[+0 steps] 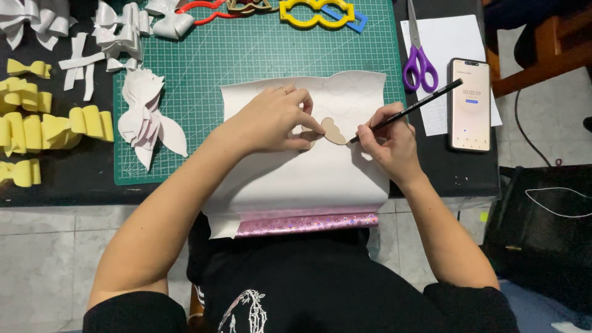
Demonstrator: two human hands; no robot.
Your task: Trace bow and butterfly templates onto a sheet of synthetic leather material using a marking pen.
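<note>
My left hand (277, 120) presses a small tan bow-shaped template (333, 132) flat on a white sheet (296, 176). The fingers cover the template's left half. My right hand (385, 139) holds a black pencil (419, 105) with its tip touching the template's right edge. The sheet lies over a green cutting mat (259, 49) and hangs off the table's near edge, where its glittery pink underside (308, 223) shows. Faint traced outlines mark the sheet's upper right part.
Purple scissors (419, 58) lie on white paper beside a phone (470, 105) at the right. Yellow, red and tan plastic templates (314, 13) sit at the mat's top. White cut pieces (148, 117) and white bows (123, 28) lie left, yellow bows (43, 126) further left.
</note>
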